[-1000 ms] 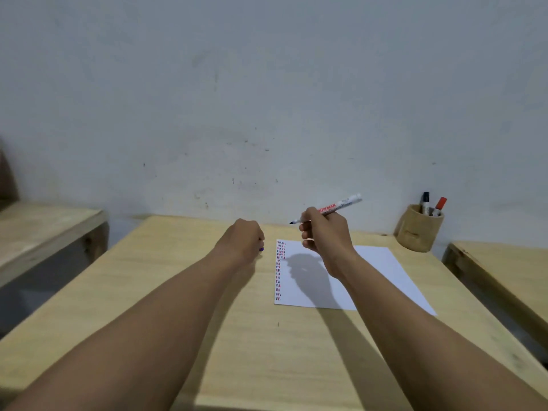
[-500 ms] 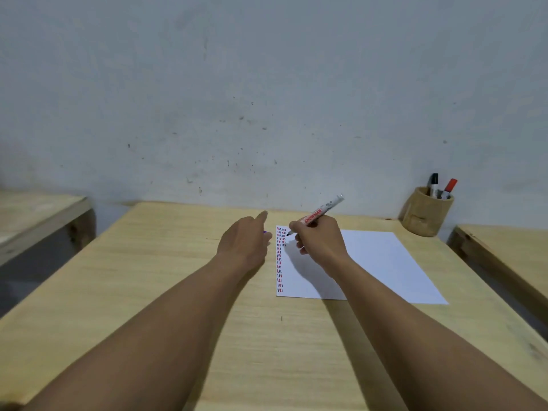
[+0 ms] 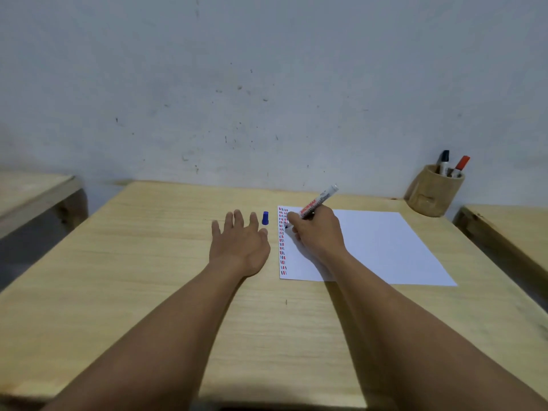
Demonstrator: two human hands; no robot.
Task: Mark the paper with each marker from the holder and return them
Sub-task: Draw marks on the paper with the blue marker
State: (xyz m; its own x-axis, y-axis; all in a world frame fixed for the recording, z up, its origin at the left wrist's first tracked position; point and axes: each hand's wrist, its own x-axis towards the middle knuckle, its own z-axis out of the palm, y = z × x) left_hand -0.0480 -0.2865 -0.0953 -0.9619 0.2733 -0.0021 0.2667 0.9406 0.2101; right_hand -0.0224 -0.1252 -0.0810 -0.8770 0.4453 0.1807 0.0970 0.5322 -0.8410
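Observation:
A white sheet of paper (image 3: 373,247) lies on the wooden table (image 3: 148,277), with a column of short red, blue and black marks down its left edge. My right hand (image 3: 315,232) grips a white marker (image 3: 320,200), its tip touching the paper near the top of the marks. My left hand (image 3: 240,244) rests flat on the table with fingers spread, just left of the paper. A blue marker cap (image 3: 265,218) stands on the table beside my left fingertips. At the far right, a wooden holder (image 3: 433,194) contains a black-capped marker (image 3: 444,161) and a red-capped marker (image 3: 461,166).
A grey wall runs right behind the table. Wooden benches stand to the left (image 3: 32,191) and to the right (image 3: 510,229), each separated from the table by a gap.
My left hand has opened, set the blue cap on the table and lies flat. My right hand has lowered the marker until its tip meets the paper.

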